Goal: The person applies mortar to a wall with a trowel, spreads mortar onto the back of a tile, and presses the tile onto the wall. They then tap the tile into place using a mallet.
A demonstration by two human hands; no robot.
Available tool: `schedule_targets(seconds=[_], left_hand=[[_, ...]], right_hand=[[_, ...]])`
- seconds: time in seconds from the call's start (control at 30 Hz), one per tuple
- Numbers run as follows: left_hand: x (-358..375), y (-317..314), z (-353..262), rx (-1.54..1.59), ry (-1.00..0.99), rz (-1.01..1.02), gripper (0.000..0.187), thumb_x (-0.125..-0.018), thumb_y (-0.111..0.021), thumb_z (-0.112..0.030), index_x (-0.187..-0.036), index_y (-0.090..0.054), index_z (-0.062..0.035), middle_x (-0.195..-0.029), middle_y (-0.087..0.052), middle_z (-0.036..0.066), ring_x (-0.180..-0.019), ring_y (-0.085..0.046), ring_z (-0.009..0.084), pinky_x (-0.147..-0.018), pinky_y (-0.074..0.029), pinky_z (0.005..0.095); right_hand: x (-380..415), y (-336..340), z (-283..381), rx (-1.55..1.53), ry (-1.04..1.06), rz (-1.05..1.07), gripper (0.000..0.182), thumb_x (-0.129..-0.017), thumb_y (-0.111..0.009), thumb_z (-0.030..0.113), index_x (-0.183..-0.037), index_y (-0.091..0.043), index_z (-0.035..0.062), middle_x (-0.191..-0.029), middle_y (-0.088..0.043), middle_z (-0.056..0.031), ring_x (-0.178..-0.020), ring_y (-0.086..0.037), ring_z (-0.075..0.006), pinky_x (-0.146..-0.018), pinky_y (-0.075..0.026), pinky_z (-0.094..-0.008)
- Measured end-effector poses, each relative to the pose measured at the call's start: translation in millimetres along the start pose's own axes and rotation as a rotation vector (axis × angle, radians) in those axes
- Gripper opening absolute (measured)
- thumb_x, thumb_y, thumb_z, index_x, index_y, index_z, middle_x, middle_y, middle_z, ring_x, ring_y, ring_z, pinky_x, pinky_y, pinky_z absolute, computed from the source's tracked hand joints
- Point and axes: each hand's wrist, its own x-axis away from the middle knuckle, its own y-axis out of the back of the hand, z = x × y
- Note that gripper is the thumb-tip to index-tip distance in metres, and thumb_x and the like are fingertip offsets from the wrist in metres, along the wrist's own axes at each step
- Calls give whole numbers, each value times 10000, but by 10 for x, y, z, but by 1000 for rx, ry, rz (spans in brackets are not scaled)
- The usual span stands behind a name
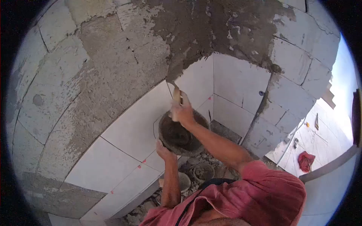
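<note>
My right hand (181, 111) is closed around the handle of a trowel (176, 90), whose blade is up at the top edge of the white wall tiles (132, 120), by the wet mortar (177, 67). Below it, my left hand (165, 151) holds the lower left rim of a round dark bowl (179, 135) against the tiled wall. Grey mortar lies inside the bowl, and my right forearm passes over its right side.
Bare block wall (56, 83) surrounds the tiles on the left. Rubble and a small bucket (203, 171) lie below the bowl. At the right are a pipe (291, 142), a red cloth (306, 161) on a tiled floor, and a curved dark bar (332, 164).
</note>
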Motion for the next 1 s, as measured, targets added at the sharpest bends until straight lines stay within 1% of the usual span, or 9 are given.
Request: schedule_targets(seconds=[0.1, 0.13, 0.23, 0.3, 0.4, 0.57, 0.73, 0.83, 1.0], left_hand=[[232, 5, -162, -179, -67, -43, 441, -958, -337, -298, -1207, -468, 42, -1179, -539, 182, -1069, -531, 329, -935, -410, 461], [227, 73, -187, -180, -75, -31, 441, -958, -337, -298, -1207, -468, 42, -1179, -539, 182, -1069, -531, 329, -935, -410, 461], [215, 242, -219, -52, -29, -33, 456, -954, -342, -320, -1201, -470, 41, -1192, -529, 180, -1085, -519, 328, -946, -399, 458], [251, 267, -264, -124, -66, -20, 482, -951, -343, -355, -1204, -470, 35, -1209, -518, 172, -1093, -512, 321, -950, -395, 448], [330, 216, -334, -132, -89, -55, 480, -951, -344, -360, -1196, -474, 32, -1202, -522, 168, -1086, -514, 320, -946, -396, 446], [178, 454, -301, -176, -151, -95, 415, -947, -388, -295, -1136, -502, 56, -1131, -547, 169, -1013, -555, 295, -880, -447, 431], [17, 260, -170, -149, -122, -4, 391, -941, -395, -275, -1117, -509, 55, -1103, -549, 154, -996, -555, 281, -871, -448, 419], [-109, 121, -33, -267, -131, -22, 397, -938, -400, -280, -1126, -509, 53, -1104, -549, 153, -993, -556, 283, -870, -453, 412], [-215, -3, 84, -180, -88, 43, 417, -926, -366, -248, -1160, -489, 73, -1131, -541, 166, -1010, -552, 303, -878, -458, 421]], right_hand=[[-540, -570, -380, 20, 34, -50, 470, -828, -600, 122, -1228, -363, 56, -891, -515, -75, -707, -549, -167, -574, -491, -319], [-663, -835, -464, 276, 254, -107, 486, -820, -608, 137, -1221, -358, 26, -951, -508, -110, -803, -543, -218, -679, -478, -361], [-816, -1425, 22, 290, 301, -155, 547, -789, -612, 160, -1198, -337, -77, -1120, -453, -226, -1083, -442, -356, -964, -335, -430], [-1175, -1779, 21, 408, 444, -193, 561, -768, -600, 160, -1167, -331, -129, -1179, -397, -287, -1162, -369, -387, -1023, -258, -414], [-1211, -1862, 898, 296, 246, -3, 663, -755, -592, 165, -1226, -272, -174, -1257, -348, -333, -1231, -311, -421, -1063, -214, -413], [-1466, -1906, 1081, 548, 195, 185, 857, -759, -595, 188, -1322, -80, -201, -1387, -169, -369, -1323, -159, -442, -1112, -133, -408], [-1354, -1261, 547, 834, 427, 367, 797, -774, -602, 197, -1300, -130, -170, -1244, -386, -341, -1174, -402, -460, -969, -347, -456], [-763, -750, 934, 976, 359, 572, 689, -778, -587, 146, -1284, -196, -110, -1113, -477, -304, -1045, -514, -402, -868, -406, -464], [80, 306, 1024, 681, -135, 650, 617, -750, -652, 166, -1237, -310, 1, -796, -573, -145, -610, -585, -193, -516, -486, -342]])
